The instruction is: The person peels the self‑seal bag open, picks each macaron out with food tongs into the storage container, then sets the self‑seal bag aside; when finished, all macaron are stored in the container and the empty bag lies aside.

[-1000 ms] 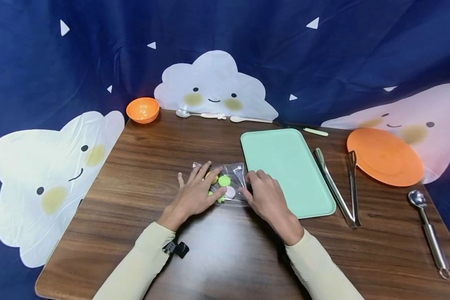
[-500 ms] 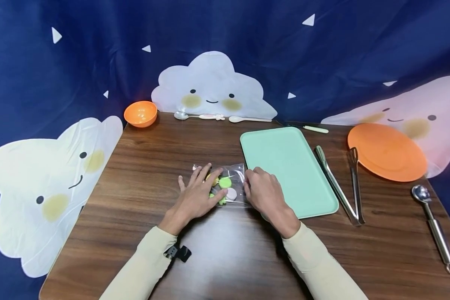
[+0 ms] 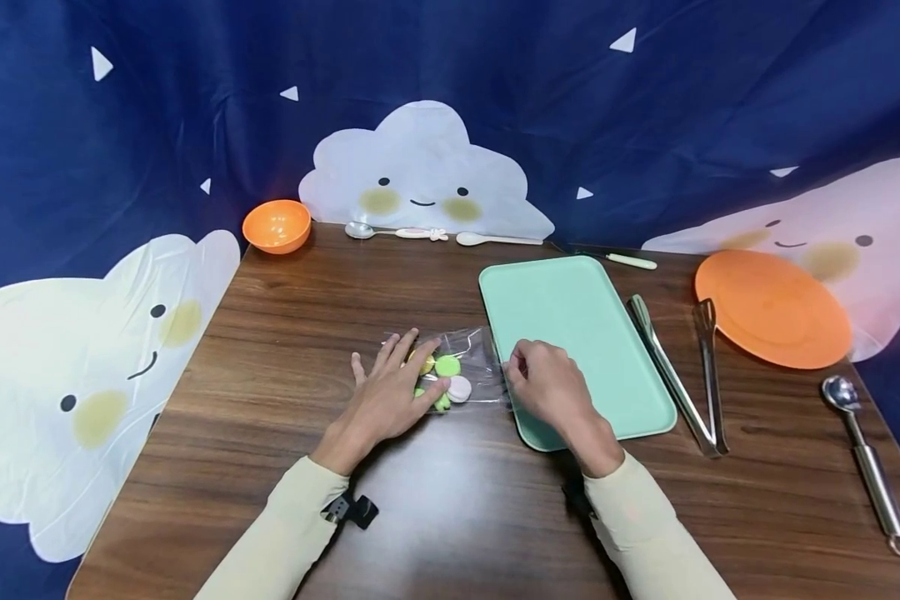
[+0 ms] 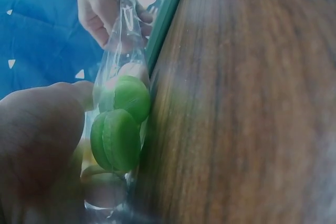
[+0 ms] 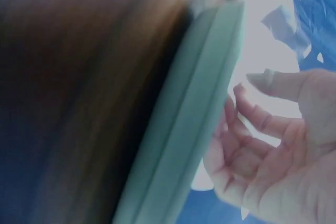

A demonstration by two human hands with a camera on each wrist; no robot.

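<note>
Two hands work at a clear plastic bag of round, flat pieces in green, yellow and pale pink, which lies on the wooden worktop just left of a mint-green tray. The left hand lies flat with straight, spread fingers pressing down on the left part of the bag; the left wrist view shows two green discs inside the film beside the thumb. The right hand has its fingers curled and pinches the right edge of the bag, lifted a little off the worktop at the near left corner of the tray. Right of the tray lie metal tongs, then an orange plate at the far right edge and a metal scoop nearer. At the back stand a small orange bowl and two spoons end to end, with a slim pale utensil behind the tray.
</note>
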